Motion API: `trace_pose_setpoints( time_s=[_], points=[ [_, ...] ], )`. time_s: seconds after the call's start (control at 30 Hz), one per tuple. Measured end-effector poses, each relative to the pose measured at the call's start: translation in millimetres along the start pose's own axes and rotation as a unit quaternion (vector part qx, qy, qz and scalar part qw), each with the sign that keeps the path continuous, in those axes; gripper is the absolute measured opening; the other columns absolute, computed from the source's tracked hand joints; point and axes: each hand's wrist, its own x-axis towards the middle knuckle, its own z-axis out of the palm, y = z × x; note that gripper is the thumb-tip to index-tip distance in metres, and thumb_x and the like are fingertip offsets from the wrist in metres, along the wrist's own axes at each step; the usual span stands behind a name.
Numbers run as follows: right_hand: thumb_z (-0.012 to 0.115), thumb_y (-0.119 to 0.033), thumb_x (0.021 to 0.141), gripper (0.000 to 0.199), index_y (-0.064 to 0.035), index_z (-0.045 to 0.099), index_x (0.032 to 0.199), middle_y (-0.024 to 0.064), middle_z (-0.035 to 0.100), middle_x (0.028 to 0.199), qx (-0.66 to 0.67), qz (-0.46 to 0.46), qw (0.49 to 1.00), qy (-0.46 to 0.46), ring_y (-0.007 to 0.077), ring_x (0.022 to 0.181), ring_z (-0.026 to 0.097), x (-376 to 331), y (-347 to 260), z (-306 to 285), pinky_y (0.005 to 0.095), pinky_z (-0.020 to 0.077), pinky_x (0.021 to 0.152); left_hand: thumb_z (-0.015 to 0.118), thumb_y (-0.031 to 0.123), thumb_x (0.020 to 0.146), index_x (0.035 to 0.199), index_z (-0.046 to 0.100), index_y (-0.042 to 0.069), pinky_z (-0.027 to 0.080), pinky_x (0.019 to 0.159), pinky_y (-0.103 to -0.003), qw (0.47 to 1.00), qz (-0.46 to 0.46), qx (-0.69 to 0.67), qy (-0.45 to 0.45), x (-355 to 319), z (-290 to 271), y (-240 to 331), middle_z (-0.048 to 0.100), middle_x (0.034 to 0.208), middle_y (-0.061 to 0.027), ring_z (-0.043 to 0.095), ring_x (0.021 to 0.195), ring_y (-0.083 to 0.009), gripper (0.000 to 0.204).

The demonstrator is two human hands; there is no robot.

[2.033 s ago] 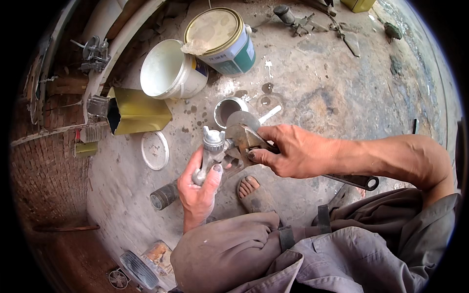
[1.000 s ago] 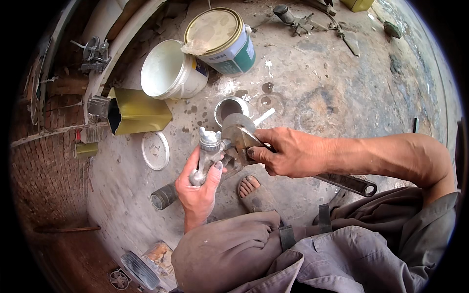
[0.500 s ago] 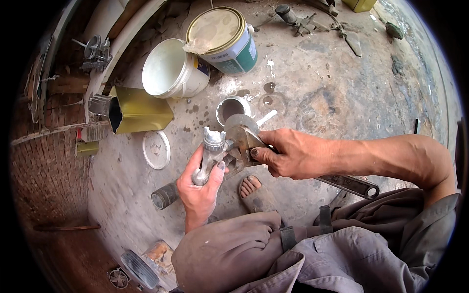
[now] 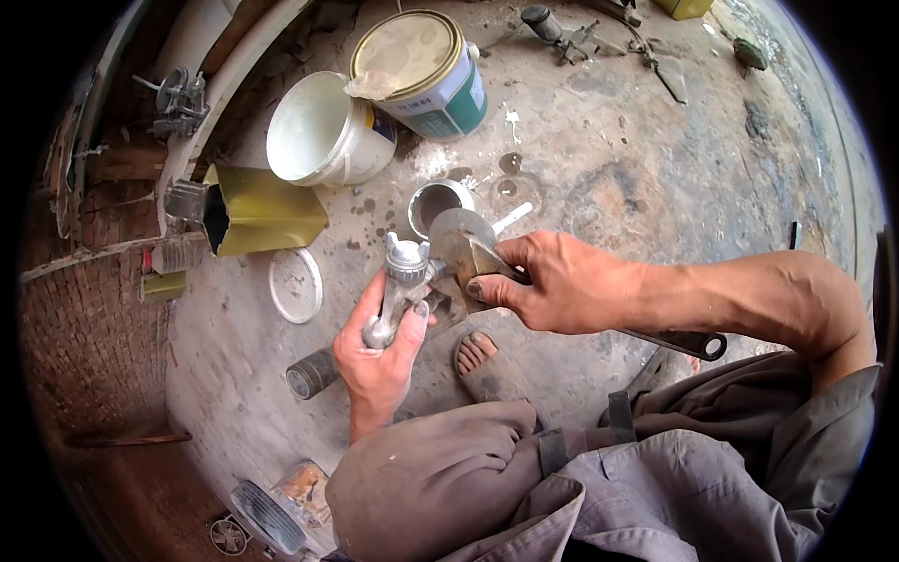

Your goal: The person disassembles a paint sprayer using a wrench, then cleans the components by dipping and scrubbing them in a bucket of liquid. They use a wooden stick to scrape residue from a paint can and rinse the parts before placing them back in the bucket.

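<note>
Between our two hands, above the concrete floor (image 4: 585,155), sits a silver spray-gun head (image 4: 401,304), wrapped in the thumb and fingers of our left hand (image 4: 376,363). Our right hand (image 4: 571,286) is curled firmly around a dark wrench (image 4: 691,344), whose holed handle end sticks out beyond the wrist. We seem to cradle the body low so that its small side fitting (image 4: 436,270) faces right, toward the wrench's head; the long handle, lying toward our right forearm, would give good leverage. Whether the wrench's jaws actually touch the fitting we cannot tell, since the metal parts overlap there. The spray-gun head's long axis runs nearly along our line of sight outward, its horned cap (image 4: 407,251) pointing away from us and leaning slightly right, its rounded end lying against our left fingers. Just beyond both hands stands a white-rimmed pot (image 4: 460,190) with a white stick (image 4: 513,217) beside it, probably kept there for easy reach. Below and left of the left hand lies a dark cylinder (image 4: 312,375); farther left of that hand are a round white lid (image 4: 296,286) and a gold tin (image 4: 272,211) on its side.
</note>
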Motion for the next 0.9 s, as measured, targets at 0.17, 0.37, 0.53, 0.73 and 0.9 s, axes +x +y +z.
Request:
trace_pose_setpoints(
  time_s=[0.17, 0.37, 0.53, 0.73, 0.9],
  points=[
    [0.053, -0.035, 0.100, 0.045, 0.0084, 0.062, 0.106, 0.0313, 0.066, 0.083, 0.015, 0.009, 1.000, -0.016, 0.0452, 0.085, 0.067, -2.7, -5.6, 0.9, 0.0494, 0.0524, 0.078, 0.068, 0.001, 0.090, 0.134, 0.052, -0.009, 0.056, 0.076, -0.029, 0.999, 0.023, 0.042, -0.011, 0.5, -1.4, -2.3, 0.069, 0.108, -0.0127, 0.064, 0.087, -0.0138, 0.048],
    [0.050, -0.033, 0.103, 0.041, 0.0074, 0.060, 0.102, 0.0296, 0.065, 0.080, -0.002, -0.026, 0.999, -0.028, 0.0447, 0.083, 0.067, -2.4, 1.7, 5.3, 0.0481, 0.0525, 0.075, 0.070, 0.002, 0.089, 0.132, 0.056, -0.007, 0.055, 0.072, -0.027, 0.999, -0.036, 0.008, 0.015, -3.9, 5.1, 6.4, 0.070, 0.103, -0.0103, 0.065, 0.081, -0.0124, 0.046],
    [0.050, -0.033, 0.103, 0.040, 0.0061, 0.061, 0.100, 0.0275, 0.065, 0.078, -0.008, -0.081, 0.996, -0.030, 0.0434, 0.080, 0.067, -1.2, 8.8, 5.1, 0.0469, 0.0529, 0.072, 0.072, 0.000, 0.088, 0.139, 0.051, -0.006, 0.055, 0.071, -0.026, 0.999, -0.026, 0.041, 0.002, -7.7, 0.8, 4.6, 0.072, 0.098, -0.0093, 0.065, 0.078, -0.0103, 0.055],
    [0.050, -0.033, 0.103, 0.041, 0.0060, 0.063, 0.096, 0.0263, 0.065, 0.076, -0.096, -0.082, 0.991, -0.039, 0.0430, 0.078, 0.066, -5.4, -3.5, -10.7, 0.0476, 0.0528, 0.070, 0.067, 0.000, 0.091, 0.129, 0.057, -0.009, 0.055, 0.071, -0.028, 0.999, 0.029, 0.040, 0.008, -13.6, 6.1, 4.4, 0.068, 0.096, -0.0090, 0.063, 0.081, -0.0135, 0.040],
    [0.048, -0.036, 0.103, 0.044, 0.0048, 0.064, 0.096, 0.0262, 0.065, 0.076, -0.127, -0.088, 0.986, -0.061, 0.0426, 0.077, 0.067, -2.4, -3.6, -14.3, 0.0464, 0.0537, 0.071, 0.068, 0.000, 0.091, 0.133, 0.053, -0.009, 0.057, 0.074, -0.029, 0.999, 0.032, 0.028, -0.011, -16.4, 4.6, 1.9, 0.069, 0.099, -0.0105, 0.064, 0.083, -0.0138, 0.046]
  ],
)
